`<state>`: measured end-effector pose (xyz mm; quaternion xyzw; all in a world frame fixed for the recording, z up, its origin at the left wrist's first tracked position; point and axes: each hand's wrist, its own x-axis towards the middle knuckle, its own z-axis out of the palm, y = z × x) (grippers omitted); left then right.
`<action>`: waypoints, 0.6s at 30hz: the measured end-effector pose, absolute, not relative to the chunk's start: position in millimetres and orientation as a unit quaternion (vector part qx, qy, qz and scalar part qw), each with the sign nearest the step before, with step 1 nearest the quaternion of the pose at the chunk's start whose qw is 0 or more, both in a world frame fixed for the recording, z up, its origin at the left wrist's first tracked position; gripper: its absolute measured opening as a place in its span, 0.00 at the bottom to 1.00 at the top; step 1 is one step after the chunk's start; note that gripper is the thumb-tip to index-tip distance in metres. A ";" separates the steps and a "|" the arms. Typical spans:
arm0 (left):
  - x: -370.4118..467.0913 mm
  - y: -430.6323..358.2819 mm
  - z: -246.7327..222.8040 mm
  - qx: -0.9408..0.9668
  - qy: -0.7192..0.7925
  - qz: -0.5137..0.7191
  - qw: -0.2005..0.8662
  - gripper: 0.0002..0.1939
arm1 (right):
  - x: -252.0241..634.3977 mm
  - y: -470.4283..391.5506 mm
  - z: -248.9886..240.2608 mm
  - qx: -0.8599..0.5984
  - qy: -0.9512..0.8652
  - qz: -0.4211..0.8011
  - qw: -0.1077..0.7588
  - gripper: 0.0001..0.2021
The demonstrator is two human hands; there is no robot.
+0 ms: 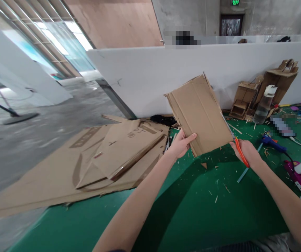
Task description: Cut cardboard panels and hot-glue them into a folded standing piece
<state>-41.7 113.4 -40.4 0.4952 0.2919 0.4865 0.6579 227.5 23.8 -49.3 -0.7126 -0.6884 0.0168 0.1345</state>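
One cardboard panel [200, 115], right of frame centre, slants its long axis upper-left to lower-right; left grip [181, 144] pinches its lower-left edge; right grip [249, 154], grasping orange-handled scissors [239, 151], adjoins its lower-right corner.

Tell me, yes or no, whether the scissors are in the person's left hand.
No, the orange-handled scissors are in the right hand, while the left hand grips the cardboard piece.

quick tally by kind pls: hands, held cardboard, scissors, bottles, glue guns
Hands: 2, left hand and right hand
Held cardboard: 1
Scissors: 1
Bottle: 1
Glue gun: 1
Total: 6
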 end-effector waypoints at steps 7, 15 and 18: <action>-41.3 113.5 -43.3 0.491 0.299 0.476 0.665 0.27 | 232.9 23.9 -49.1 -0.688 -0.713 0.022 0.137 0.23; -37.5 107.9 -40.8 0.506 0.297 0.471 0.658 0.27 | 230.4 19.1 -47.0 -0.690 -0.697 0.053 0.190 0.23; -36.6 107.7 -43.0 0.504 0.300 0.470 0.660 0.27 | 230.2 18.5 -45.9 -0.668 -0.711 0.072 0.208 0.24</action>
